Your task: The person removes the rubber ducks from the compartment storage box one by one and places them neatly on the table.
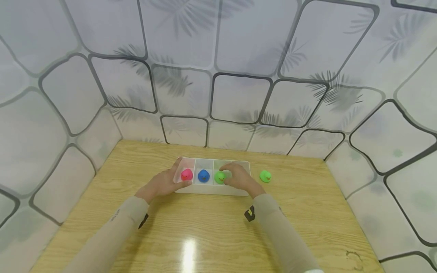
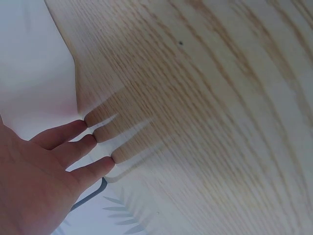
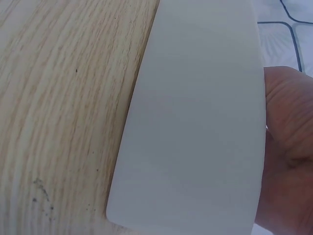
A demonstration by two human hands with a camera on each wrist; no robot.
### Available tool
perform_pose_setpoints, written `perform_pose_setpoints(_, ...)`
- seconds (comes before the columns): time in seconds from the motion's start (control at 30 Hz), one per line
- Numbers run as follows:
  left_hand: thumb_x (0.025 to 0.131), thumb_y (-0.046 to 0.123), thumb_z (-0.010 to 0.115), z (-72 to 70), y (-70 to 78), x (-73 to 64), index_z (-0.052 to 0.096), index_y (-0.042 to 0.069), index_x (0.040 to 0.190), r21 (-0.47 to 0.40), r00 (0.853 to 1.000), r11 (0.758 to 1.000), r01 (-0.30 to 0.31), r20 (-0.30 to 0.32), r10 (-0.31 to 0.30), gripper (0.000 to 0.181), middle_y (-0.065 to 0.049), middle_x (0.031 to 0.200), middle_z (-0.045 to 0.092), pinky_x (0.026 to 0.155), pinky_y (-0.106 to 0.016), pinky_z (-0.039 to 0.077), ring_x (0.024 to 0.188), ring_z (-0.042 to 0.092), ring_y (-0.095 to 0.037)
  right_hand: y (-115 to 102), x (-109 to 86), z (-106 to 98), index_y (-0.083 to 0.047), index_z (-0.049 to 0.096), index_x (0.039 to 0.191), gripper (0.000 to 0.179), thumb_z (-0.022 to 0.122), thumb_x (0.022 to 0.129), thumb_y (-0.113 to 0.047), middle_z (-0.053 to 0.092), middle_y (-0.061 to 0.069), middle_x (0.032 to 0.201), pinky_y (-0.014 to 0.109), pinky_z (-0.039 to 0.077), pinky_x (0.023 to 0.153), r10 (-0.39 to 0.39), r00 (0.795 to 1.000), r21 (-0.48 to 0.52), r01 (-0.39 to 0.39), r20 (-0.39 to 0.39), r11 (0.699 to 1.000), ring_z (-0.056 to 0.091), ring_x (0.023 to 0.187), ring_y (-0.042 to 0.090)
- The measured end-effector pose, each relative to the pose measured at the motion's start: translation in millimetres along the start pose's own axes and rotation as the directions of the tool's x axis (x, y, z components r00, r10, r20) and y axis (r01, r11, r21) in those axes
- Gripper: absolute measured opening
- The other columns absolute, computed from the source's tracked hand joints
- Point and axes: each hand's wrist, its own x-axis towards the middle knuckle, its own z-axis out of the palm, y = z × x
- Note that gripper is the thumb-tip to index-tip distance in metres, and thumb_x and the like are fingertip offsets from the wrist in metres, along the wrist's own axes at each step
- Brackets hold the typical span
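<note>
Snagging a divider (image 1: 213, 169) could jolt the tray (image 1: 211, 189) — your right hand (image 1: 239, 177) pinches the green duck (image 1: 219, 177) inside, left hand (image 1: 164, 182) straight-fingered alongside.

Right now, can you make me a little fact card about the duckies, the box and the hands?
Box: white tray on wooden table
Inside: pink duck, blue duck, inner green duck, each in its own compartment
Outside: outer green duck, right of tray
Left hand: spread against tray's left end
Right hand: fingers and thumb at inner green duck
</note>
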Motion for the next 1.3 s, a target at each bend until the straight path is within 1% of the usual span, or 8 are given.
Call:
perform_pose_setpoints(0.13, 0.095, 0.076, 0.055, 0.1, -0.2, -0.4, -0.001, 0.011, 0.17, -0.003, 1.0, 1.0, -0.004, -0.002, 0.004, 0.114, -0.03, 0.15, 0.057, 0.105, -0.063, 0.051, 0.124, 0.066, -0.046, -1, 2.2, 0, -0.006, 0.067, 0.138, 0.05, 0.078, 0.089, -0.006, 0.061, 0.018, 0.15, 0.055, 0.038, 0.123, 0.011, 1.0, -0.015, -0.01, 0.024, 1.0, 0.051, 0.145, 0.04)
perform_pose_setpoints(0.33, 0.095, 0.077, 0.055, 1.1, -1.5, 0.5, -0.001, 0.012, 0.171, -0.009, 1.0, 1.0, -0.004, -0.006, 0.004, 0.114, -0.029, 0.149, 0.058, 0.104, -0.062, 0.052, 0.121, 0.067, -0.043, 0, 6.3, 2, -0.007, 0.066, 0.14, 0.049, 0.078, 0.092, -0.011, 0.06, 0.015, 0.151, 0.054, 0.036, 0.124, 0.014, 0.999, -0.055, -0.011, 0.046, 0.998, 0.049, 0.147, 0.038)
perform_pose_setpoints(0.7, 0.095, 0.077, 0.055, 1.0, -3.0, 0.8, -0.002, 0.014, 0.171, -0.003, 1.0, 1.0, -0.001, -0.005, 0.001, 0.114, -0.03, 0.152, 0.055, 0.106, -0.062, 0.051, 0.125, 0.065, -0.046, -3, 7.3, 2, -0.006, 0.07, 0.134, 0.043, 0.077, 0.092, -0.011, 0.064, 0.015, 0.146, 0.055, 0.037, 0.124, -0.003, 0.999, -0.075, 0.006, 0.047, 0.997, 0.051, 0.145, 0.039)
perform_pose_setpoints(1.03, 0.095, 0.076, 0.056, 1.2, -3.1, 0.7, -0.002, 0.014, 0.171, -0.001, 1.0, 1.0, -0.003, -0.003, 0.003, 0.114, -0.029, 0.147, 0.06, 0.102, -0.061, 0.053, 0.117, 0.069, -0.04, -3, 8.7, 3, -0.005, 0.072, 0.131, 0.041, 0.08, 0.093, -0.015, 0.068, 0.015, 0.141, 0.053, 0.04, 0.121, -0.013, 0.999, -0.101, 0.018, 0.047, 0.995, 0.056, 0.139, 0.037)
perform_pose_setpoints(1.3, 0.095, 0.076, 0.055, 1.1, -1.8, -0.8, -0.001, 0.013, 0.171, -0.005, 1.0, 1.0, -0.006, -0.012, 0.006, 0.114, -0.028, 0.148, 0.059, 0.103, -0.061, 0.052, 0.12, 0.068, -0.042, -2, 10.6, 5, -0.006, 0.072, 0.131, 0.041, 0.08, 0.093, -0.015, 0.069, 0.014, 0.14, 0.051, 0.043, 0.119, -0.011, 0.999, -0.1, 0.015, 0.038, 0.995, 0.059, 0.137, 0.036)
